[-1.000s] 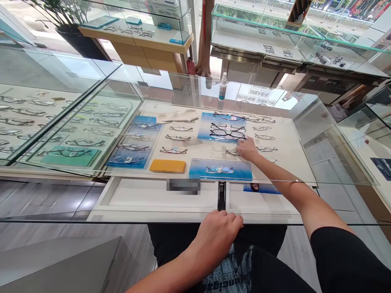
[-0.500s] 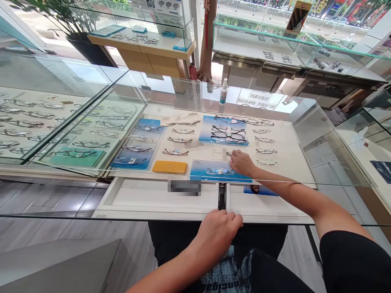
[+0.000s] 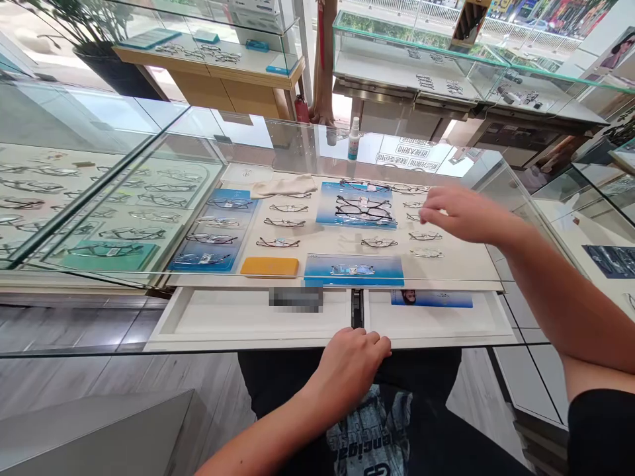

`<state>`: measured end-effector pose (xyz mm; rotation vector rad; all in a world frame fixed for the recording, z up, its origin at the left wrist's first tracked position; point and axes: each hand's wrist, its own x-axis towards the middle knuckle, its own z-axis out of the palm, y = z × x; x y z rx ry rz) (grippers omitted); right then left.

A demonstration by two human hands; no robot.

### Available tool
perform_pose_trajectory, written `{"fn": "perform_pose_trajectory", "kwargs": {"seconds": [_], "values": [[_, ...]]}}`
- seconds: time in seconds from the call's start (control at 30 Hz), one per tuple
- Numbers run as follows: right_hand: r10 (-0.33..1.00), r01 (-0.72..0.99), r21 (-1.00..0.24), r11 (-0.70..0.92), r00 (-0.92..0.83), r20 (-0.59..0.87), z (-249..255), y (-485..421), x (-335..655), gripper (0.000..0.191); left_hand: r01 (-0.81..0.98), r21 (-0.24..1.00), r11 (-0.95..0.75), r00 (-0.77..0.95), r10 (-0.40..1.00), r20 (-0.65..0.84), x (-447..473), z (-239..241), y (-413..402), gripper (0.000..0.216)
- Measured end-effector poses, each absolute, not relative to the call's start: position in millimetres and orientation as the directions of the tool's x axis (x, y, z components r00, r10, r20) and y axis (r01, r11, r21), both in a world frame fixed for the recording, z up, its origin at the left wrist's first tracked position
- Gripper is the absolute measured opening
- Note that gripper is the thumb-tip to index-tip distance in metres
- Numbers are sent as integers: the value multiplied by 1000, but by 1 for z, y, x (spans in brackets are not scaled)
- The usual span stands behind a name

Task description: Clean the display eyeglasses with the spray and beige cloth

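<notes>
My left hand (image 3: 353,362) lies at the near edge of the white display drawer (image 3: 248,320), fingers curled over its front lip where the two drawer halves meet. Over the right part of the showcase my right hand (image 3: 459,213) hovers in the air, fingers loosely stretched toward the left, and I see nothing in it. Under it lie rows of thin eyeglass frames (image 3: 425,236). One frame (image 3: 379,242) sits alone left of them. Dark frames (image 3: 362,211) rest on a blue card.
An orange case (image 3: 270,266), a blue card (image 3: 353,270) with one frame and a beige cloth (image 3: 285,186) lie on the tray. A spray bottle (image 3: 353,139) stands on the far glass top. More glass showcases (image 3: 99,218) flank both sides.
My right hand has come off the frames in the middle of the tray, rising and moving right above the case. My left hand has stayed put.
</notes>
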<state>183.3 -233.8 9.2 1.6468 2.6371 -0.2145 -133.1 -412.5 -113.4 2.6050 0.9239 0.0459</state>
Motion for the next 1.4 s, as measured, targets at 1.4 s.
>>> {"fn": "perform_pose_trajectory", "kwargs": {"seconds": [1.4], "values": [[972, 971, -58, 234, -235, -18, -186, -280, 104, 75, 576, 345, -741, 809, 576, -113, -133, -108, -414, 26]]}}
